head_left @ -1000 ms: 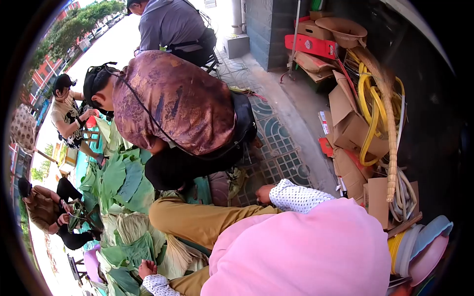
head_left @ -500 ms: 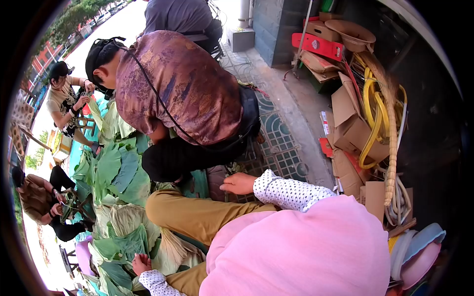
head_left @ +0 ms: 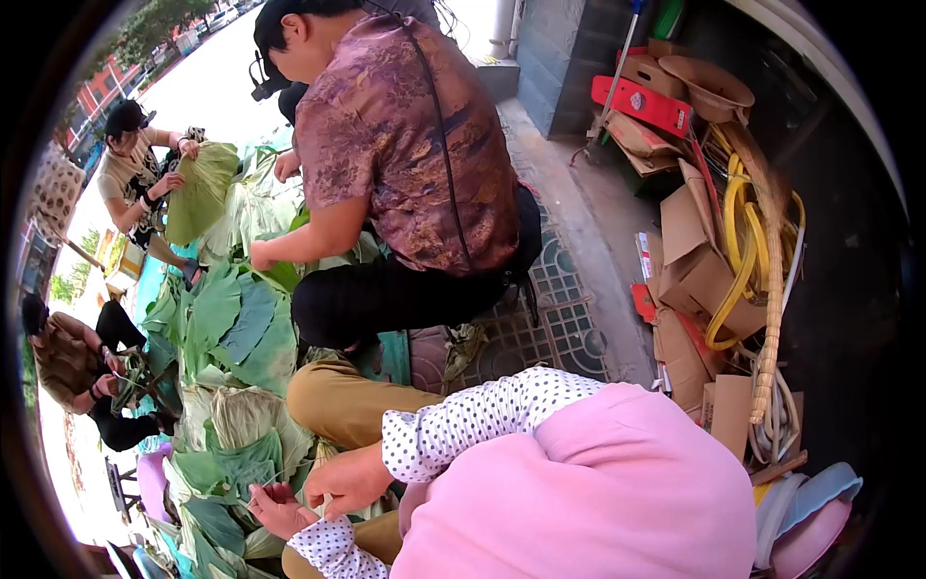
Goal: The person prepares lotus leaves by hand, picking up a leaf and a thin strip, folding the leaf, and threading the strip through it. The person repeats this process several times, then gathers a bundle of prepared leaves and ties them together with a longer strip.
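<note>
My left hand (head_left: 282,510) is low in the view, above the leaf pile, with its fingers pinched near a thin pale strand (head_left: 272,479). Right beside it, close to the left wrist, my right hand (head_left: 349,480) is curled with thumb and fingers together. What the right hand holds, if anything, is too small to make out. Under and beyond both hands lie large green leaves (head_left: 246,468), some flat and some folded. A bundle of paler, drier leaves (head_left: 253,417) rests near my knee (head_left: 352,400).
A person in a patterned shirt (head_left: 415,145) squats close on my right, hands at the leaves. Farther off, one person holds up a big leaf (head_left: 201,193); another sits with stems (head_left: 135,381). Cardboard boxes (head_left: 704,261), yellow hose (head_left: 741,261) and basins (head_left: 815,526) stand behind.
My right hand has moved from beside the neighbour down to my left hand, which stays low over the leaves. The neighbouring person has shifted, and their arms now reach over the leaves.
</note>
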Demonstrator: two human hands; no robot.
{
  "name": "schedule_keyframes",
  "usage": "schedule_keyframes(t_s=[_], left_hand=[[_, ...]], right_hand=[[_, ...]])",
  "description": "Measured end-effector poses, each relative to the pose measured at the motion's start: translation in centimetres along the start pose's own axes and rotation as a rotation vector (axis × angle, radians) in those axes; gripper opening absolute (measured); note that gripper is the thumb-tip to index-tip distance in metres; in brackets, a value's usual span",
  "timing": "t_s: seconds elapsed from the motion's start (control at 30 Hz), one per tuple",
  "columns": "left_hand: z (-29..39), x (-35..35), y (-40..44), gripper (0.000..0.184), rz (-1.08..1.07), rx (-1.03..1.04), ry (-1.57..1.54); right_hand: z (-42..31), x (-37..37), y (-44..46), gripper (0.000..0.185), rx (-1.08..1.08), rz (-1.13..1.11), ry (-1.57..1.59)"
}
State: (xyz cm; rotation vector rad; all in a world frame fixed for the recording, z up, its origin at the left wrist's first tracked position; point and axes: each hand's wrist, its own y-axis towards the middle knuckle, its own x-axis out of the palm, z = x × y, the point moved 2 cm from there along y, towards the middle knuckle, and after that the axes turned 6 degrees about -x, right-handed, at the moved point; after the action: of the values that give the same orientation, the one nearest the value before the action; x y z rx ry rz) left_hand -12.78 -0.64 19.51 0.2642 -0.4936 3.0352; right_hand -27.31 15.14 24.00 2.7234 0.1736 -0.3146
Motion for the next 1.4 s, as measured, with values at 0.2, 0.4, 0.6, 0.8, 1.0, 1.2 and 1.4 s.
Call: schedule_keyframes(t_s=[0.2, 0.4, 0.6, 0.8, 1.0, 1.2, 1.4], left_hand=[[-0.2, -0.3, -0.6, 0.028, 0.074, -0.018, -0.051], [-0.8, 0.1, -0.8, 0.026, 0.035, 0.008, -0.094], [-0.5, 0.1, -1.3, 0.021, 0.037, 0.023, -0.020], [-0.3, 0.6, -1.6, 0.025, 0.038, 0.032, -0.023], [-0.1, 0.8, -2.0, 0.022, 0.016, 0.049, -0.027], [-0.5, 1.9, -3.8, 0.018, -0.022, 0.075, 0.078], [-1.1, 0.9, -3.2, 0.023, 0.008, 0.010, 0.127]], right_hand=[[0.1, 3.1, 0.8, 0.031, 0.077, -0.063, 0.111], [0.4, 4.4, 0.2, 0.029, 0.019, -0.033, 0.072], [1.1, 4.0, 0.2, 0.018, -0.012, -0.008, 0.291], [0.1, 2.8, -0.5, 0.016, 0.240, -0.140, 0.744], [1.5, 3.9, -1.1, 0.026, 0.217, -0.185, 0.502], [2.3, 5.2, -1.2, 0.032, 0.123, -0.214, 0.298], [0.9, 4.9, -0.3, 0.034, 0.188, -0.249, 0.280]])
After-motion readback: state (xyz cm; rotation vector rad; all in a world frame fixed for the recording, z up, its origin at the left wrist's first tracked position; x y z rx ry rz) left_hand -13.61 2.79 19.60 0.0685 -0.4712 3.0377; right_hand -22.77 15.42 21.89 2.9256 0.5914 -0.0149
